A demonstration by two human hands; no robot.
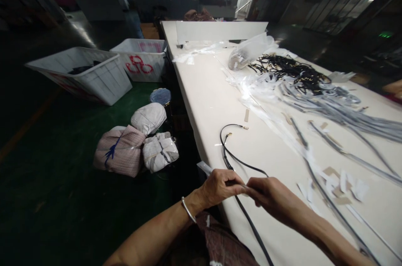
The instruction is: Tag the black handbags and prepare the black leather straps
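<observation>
My left hand [220, 187] and my right hand [272, 199] meet at the near edge of a long white table [207, 103]. Both pinch a thin black strap [234, 158] that loops away across the table and ends in small metal clasps. Its other end hangs down past the table edge toward my lap. A clear plastic strip sticks out beside my left hand. A silver bangle sits on my left wrist.
Grey straps [351, 115], black straps [292, 69], plastic sleeves and paper tabs cover the table's right side. A plastic bag [248, 52] lies further back. On the green floor to the left stand two white crates [91, 73] and several wrapped bundles [135, 144].
</observation>
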